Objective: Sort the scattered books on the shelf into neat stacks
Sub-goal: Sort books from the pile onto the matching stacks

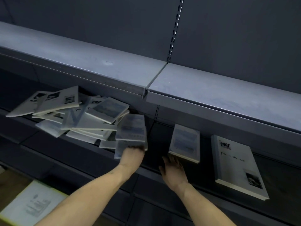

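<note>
The shelf (162, 132) holds a messy pile of books (81, 116). The left hand (132, 154) grips two small books (131, 132); the right hand (173, 170) lies flat, fingers spread, touching a small stack (185, 141).

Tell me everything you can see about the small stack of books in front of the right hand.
The small stack of books lies flat on the dark shelf, between the scattered pile and the large white stack. Its top cover is grey-blue with a blurred picture, and pale page edges show at the near end. It looks neat. The right hand, fingers spread, reaches its near edge; contact is unclear.
</note>
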A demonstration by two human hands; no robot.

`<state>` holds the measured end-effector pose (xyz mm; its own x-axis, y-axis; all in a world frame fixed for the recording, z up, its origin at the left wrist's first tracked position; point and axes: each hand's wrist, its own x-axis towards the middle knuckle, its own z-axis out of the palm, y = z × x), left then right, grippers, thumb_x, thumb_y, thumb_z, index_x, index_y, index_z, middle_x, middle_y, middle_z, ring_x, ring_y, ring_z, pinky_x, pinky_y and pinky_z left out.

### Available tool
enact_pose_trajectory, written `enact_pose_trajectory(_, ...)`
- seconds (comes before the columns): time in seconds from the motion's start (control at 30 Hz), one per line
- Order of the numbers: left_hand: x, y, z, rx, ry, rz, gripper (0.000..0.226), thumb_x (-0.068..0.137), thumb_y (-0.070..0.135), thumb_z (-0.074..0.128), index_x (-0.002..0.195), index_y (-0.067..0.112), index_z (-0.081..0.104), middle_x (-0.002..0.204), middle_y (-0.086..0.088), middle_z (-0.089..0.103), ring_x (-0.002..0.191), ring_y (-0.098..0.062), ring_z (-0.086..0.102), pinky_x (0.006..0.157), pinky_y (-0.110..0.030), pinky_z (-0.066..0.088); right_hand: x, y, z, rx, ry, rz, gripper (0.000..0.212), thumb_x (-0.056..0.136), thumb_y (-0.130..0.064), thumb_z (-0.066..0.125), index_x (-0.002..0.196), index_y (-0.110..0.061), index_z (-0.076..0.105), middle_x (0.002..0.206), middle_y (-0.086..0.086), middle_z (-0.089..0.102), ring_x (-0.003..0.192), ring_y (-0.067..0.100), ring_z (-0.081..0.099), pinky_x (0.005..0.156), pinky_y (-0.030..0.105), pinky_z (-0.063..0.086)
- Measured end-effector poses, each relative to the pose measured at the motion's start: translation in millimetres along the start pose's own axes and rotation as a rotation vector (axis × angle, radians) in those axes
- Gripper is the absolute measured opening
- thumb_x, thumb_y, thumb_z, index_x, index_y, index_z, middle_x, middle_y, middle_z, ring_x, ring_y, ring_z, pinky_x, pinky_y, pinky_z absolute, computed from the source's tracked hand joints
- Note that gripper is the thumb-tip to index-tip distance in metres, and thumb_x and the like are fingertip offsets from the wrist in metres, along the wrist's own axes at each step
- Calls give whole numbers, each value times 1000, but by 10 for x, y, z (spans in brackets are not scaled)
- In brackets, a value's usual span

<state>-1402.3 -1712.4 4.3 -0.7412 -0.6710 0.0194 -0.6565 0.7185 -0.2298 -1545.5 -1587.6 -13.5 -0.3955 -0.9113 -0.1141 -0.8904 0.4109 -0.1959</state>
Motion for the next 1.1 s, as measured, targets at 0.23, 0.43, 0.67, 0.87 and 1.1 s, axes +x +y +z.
enact_pose_trajectory(0.23, -60, 259, 178, -99, 267, 459, 21, 56, 21, 81, 62, 27, 62, 59, 8, 62, 52, -14, 58, 60, -23, 47, -28, -98, 26, 105, 16, -137, 63, 94, -48, 52, 149, -25, 30, 145, 2, 42, 127, 21, 45, 102, 30, 39)
enact_pose_trajectory(0.43, 41, 44, 229, -203, 197, 89, 48, 73, 19, 74, 121, 23, 66, 127, -14, 61, 111, -38, 59, 89, -47, 50, -35, -135, 37, 93, -6, -204, 71, 91, -47, 58, 152, -34, 25, 156, -2, 29, 140, 22, 30, 113, 31, 28)
enact_pose_trajectory(0.67, 166, -218, 285, -146, -87, -231, 63, 99, 34, 48, 152, 9, 25, 155, -25, 22, 120, -49, 49, 86, -43, 52, -30, -145, 73, 77, 19, -170, 81, 90, -49, 60, 155, -26, 17, 156, 3, 27, 142, 24, 27, 115, 33, 24)
enact_pose_trajectory(0.87, 97, -210, 181, -34, -44, -144, 47, 77, 15, 70, 123, 10, 63, 116, -17, 65, 73, -32, 68, 58, -32, 53, -8, -131, 97, 102, 50, -161, 90, 87, -49, 63, 156, -23, 9, 156, 3, 30, 140, 24, 32, 114, 34, 28)
enact_pose_trajectory(1.1, -101, -122, -2, -127, 106, -168, 25, 99, 29, 44, 115, 22, 62, 106, -4, 66, 87, -29, 64, 63, -31, 43, 11, -132, 111, 239, 130, -149, 121, 79, -60, 68, 151, -27, -23, 160, -6, -21, 149, 18, 10, 116, 33, 30)
